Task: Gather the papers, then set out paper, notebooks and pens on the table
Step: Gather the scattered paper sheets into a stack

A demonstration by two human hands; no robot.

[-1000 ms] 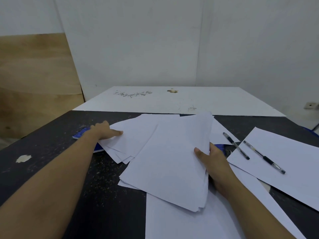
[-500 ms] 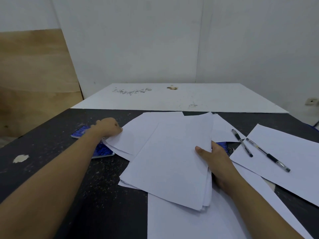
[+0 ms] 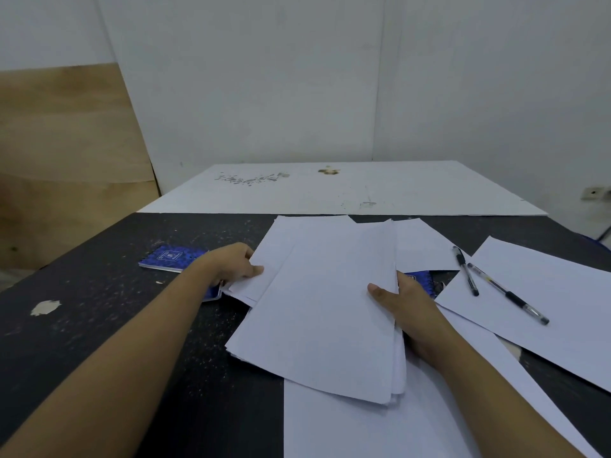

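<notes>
My right hand grips the right edge of a stack of white papers, thumb on top. My left hand pinches the left edge of several loose white sheets that lie partly under that stack. A blue spiral notebook lies on the dark table just left of my left hand. A second blue notebook peeks out behind my right hand. Two pens lie on a white sheet at the right.
A large white sheet lies at the near edge under the stack. A white board covers the far part of the table by the wall. A plywood panel leans at the left. A chipped patch marks the table's left side.
My left hand has drawn the loose sheets rightward toward the stack, uncovering more of the left blue notebook. My right hand keeps its hold on the stack.
</notes>
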